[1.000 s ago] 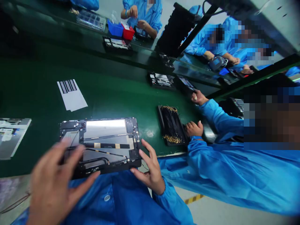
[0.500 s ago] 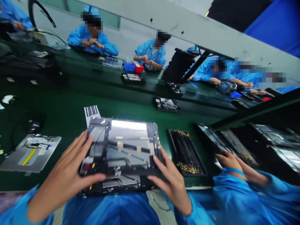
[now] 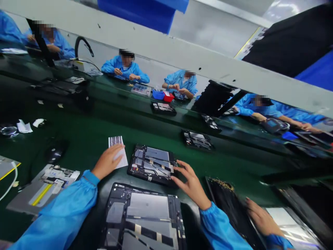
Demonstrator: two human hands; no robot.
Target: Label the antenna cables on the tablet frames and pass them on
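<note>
My left hand lies over a white sheet of black-marked labels, its fingers stretched across the lower left part. Whether the fingertips pinch the paper I cannot tell. My right hand has spread fingers, with the tips at the right edge of an opened tablet housing that lies flat on the bench. It shows silver plates, black cables and tan tape. Nearer to me, between my forearms, is a second opened tablet housing, cut off by the bottom of the view.
A black tray of gold-tipped cables sits to the right; a co-worker's hand is beside it. Left are a metal panel with yellow strip and a dark mouse-like object. Another housing lies farther back. Co-workers sit opposite.
My hands have let go of the tablet housing they held. My left hand has moved forward onto the label sheet, my right to the farther housing. The view has shifted left and up.
</note>
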